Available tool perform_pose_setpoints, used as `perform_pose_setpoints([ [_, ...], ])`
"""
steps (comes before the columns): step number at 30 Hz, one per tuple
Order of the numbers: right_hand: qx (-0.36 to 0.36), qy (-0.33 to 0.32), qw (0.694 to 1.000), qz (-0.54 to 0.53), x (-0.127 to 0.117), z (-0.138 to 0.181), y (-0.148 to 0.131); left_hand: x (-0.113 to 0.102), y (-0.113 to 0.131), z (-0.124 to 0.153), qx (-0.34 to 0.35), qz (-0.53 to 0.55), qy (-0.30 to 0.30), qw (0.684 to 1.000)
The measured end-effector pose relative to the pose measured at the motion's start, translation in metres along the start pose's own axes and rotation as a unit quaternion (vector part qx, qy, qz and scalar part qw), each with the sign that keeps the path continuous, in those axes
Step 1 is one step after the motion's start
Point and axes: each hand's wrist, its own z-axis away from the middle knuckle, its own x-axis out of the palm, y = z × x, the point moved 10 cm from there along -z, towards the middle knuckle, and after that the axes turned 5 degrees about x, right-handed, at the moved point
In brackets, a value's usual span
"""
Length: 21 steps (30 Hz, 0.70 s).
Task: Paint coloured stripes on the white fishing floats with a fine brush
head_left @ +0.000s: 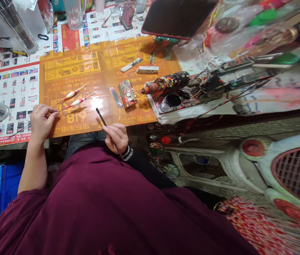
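Observation:
My left hand rests at the left of the amber sheet, thumb and forefinger pinched on the thin stem of a red-and-white fishing float. Just beyond it lies a second fishing float, white with yellow and red; whether its stem is also between my fingers cannot be made out. My right hand, at the sheet's front edge, is closed round a thin dark brush. The brush points up and left, apart from the floats.
A paint-stained block, a blade-like strip and a pale bar lie right of the floats. A paint-spattered tool with an orange nose sits farther right. Above stands a dark screen; a glass mug is at the back.

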Motion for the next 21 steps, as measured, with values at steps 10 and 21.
perform_pose_setpoints([
  [10, 0.053, -0.048, 0.997, 0.017, 0.013, 0.010, 0.015, 0.001, 0.000, 0.000, -0.011, 0.005, -0.006, 1.000],
  [21, 0.007, -0.008, 1.000, -0.007, 0.002, 0.003, 0.003, 0.005, -0.004, -0.004, -0.027, 0.003, -0.001, 1.000],
])
